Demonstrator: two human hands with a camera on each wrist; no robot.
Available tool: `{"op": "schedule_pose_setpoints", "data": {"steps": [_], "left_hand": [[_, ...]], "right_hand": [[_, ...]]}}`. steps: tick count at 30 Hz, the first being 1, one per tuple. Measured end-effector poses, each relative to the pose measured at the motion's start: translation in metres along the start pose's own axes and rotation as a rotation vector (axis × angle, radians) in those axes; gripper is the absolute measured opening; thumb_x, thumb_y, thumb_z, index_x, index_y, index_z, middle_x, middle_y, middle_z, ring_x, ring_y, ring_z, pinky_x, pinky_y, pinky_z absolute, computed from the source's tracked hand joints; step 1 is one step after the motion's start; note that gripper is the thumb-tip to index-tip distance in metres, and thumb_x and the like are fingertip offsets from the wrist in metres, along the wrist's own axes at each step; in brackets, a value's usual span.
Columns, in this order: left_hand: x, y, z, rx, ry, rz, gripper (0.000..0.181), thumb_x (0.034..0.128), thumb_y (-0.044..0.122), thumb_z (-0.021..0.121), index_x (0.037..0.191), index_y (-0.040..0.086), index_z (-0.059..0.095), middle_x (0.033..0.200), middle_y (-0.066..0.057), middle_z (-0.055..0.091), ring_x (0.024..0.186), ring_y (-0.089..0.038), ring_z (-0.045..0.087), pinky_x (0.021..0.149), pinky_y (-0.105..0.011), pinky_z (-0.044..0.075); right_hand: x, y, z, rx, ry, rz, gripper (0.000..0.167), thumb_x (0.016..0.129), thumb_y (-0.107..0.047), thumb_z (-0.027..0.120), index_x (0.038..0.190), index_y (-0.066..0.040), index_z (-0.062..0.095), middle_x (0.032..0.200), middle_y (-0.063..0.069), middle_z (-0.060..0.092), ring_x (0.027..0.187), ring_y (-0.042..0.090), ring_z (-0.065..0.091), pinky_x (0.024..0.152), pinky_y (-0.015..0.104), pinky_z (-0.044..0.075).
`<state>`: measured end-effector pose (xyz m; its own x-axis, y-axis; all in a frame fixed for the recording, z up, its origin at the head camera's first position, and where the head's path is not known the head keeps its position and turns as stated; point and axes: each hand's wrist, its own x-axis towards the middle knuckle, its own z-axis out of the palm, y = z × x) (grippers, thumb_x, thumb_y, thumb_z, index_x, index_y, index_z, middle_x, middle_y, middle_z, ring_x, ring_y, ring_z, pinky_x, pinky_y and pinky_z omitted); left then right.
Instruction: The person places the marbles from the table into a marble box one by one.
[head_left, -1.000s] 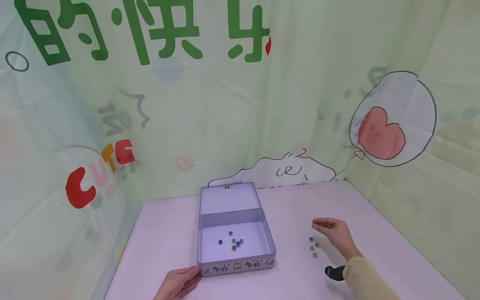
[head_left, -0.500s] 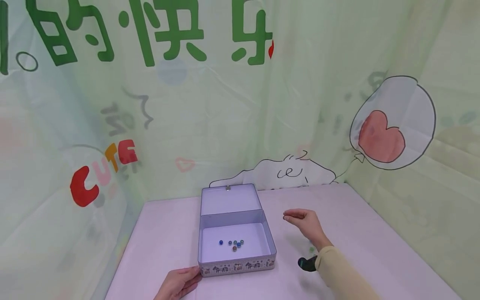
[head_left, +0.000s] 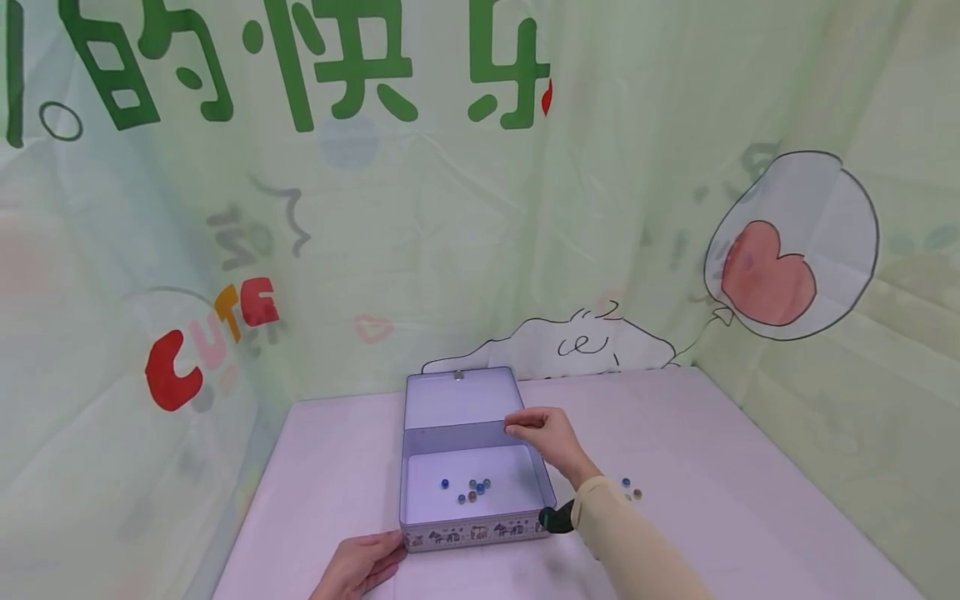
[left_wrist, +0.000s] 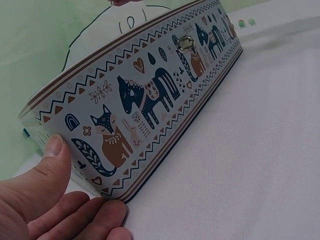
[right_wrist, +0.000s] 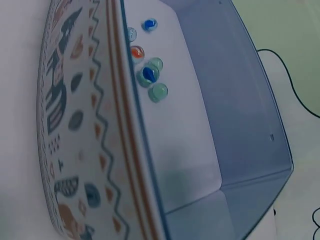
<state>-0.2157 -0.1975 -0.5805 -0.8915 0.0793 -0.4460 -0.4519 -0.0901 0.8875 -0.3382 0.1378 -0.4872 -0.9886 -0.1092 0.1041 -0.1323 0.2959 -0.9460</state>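
Observation:
In the head view, a shallow rectangular tin box [head_left: 477,533] printed with animals stands with its lid [head_left: 461,398] raised at the back. Several glass marbles [head_left: 480,488] in blue, green and orange-brown lie on its floor. My left hand [head_left: 358,567] rests at the near left corner, and in the left wrist view its thumb [left_wrist: 54,150] touches the side while fingers meet the lower edge. Above the box's right rear part, my right hand [head_left: 551,435] pinches a small dark marble, mostly hidden by the fingertips. The right wrist view does not show this hand.
More marbles [head_left: 637,493] lie on the pale table [head_left: 735,517] to the right of the box, partly covered by the sleeve [head_left: 630,533]. A printed curtain [head_left: 450,233] hangs behind the table and on both sides.
My right hand has moved left from beside the loose marbles to over the box, carrying the pinched marble. One marble inside the box has rolled toward the front. My left hand stays put.

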Motion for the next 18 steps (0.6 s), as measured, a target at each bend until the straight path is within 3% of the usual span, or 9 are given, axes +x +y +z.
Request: {"op": "schedule_pose_setpoints", "data": {"steps": [7, 18], "left_hand": [[0.0023, -0.0017, 0.0005, 0.001, 0.012, -0.002, 0.046, 0.0972, 0.017, 0.071, 0.130, -0.014, 0.060, 0.111, -0.019, 0.077, 0.096, -0.018, 0.077, 0.089, -0.036, 0.065], [0.0019, -0.0016, 0.0000, -0.002, 0.005, 0.009, 0.046, 0.0971, 0.016, 0.071, 0.129, -0.015, 0.060, 0.110, -0.020, 0.077, 0.095, -0.016, 0.076, 0.088, -0.035, 0.065]], "right_hand": [[-0.0002, -0.0042, 0.0093, 0.003, -0.007, 0.020, 0.014, 0.090, -0.007, 0.078, 0.104, -0.006, 0.080, 0.101, 0.005, 0.080, 0.094, 0.015, 0.075, 0.095, 0.038, 0.063], [-0.0042, -0.0073, 0.0038, -0.010, 0.003, 0.003, 0.017, 0.091, -0.009, 0.078, 0.107, -0.004, 0.079, 0.107, 0.011, 0.079, 0.095, 0.014, 0.074, 0.092, 0.035, 0.063]]}}
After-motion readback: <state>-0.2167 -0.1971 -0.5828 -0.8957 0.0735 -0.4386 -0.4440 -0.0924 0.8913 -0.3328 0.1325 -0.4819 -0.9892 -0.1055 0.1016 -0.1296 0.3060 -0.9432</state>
